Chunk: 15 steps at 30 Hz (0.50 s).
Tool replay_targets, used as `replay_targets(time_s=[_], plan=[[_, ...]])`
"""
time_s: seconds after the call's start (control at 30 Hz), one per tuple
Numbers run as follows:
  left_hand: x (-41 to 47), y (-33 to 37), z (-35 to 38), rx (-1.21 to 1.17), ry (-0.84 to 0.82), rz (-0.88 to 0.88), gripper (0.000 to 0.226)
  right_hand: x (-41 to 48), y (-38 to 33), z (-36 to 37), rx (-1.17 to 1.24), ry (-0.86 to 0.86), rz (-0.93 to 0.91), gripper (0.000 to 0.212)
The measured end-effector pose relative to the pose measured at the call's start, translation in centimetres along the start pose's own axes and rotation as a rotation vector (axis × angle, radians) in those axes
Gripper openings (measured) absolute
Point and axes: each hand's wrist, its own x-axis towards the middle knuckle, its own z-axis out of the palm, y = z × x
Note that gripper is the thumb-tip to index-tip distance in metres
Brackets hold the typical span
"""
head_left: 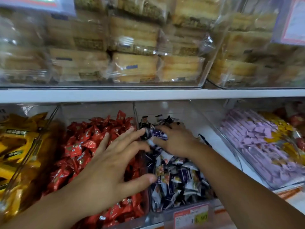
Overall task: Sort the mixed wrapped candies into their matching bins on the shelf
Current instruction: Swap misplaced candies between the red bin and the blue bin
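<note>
Red wrapped candies [79, 146] fill a clear bin on the lower shelf. Beside it to the right, a clear bin [194, 123] holds dark blue and white wrapped candies [178, 179]. My left hand [109, 171] hovers over the red candies with fingers spread and straight, its fingertips reaching the divider between the two bins. My right hand [175, 141] lies deep in the blue-and-white bin, fingers curled round a few blue-and-white candies [156, 134] near the back.
A bin of yellow packets [18, 146] stands at the left, and a bin of purple and yellow candies [257, 141] at the right. Above the white shelf board [148, 95], clear boxes hold wrapped pastries [135, 63]. A price tag [191, 215] hangs at the front.
</note>
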Motion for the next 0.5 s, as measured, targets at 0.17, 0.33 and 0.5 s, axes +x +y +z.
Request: replay_targets(time_s=[0.17, 0.33, 0.5], plan=[[0.0, 0.3, 0.2, 0.053, 0.027, -0.005, 0.076, -3.3, -1.9, 0.2, 0.013, -0.043, -0.109, 0.072], [0.1, 0.4, 0.3, 0.052, 0.041, -0.026, 0.082, -4.1, -0.2, -2.3, 0.361, -0.130, -0.127, 0.078], [0.2, 0.4, 0.4, 0.059, 0.034, -0.043, 0.087, 1.9, 2.6, -1.7, 0.235, 0.070, 0.099, 0.077]])
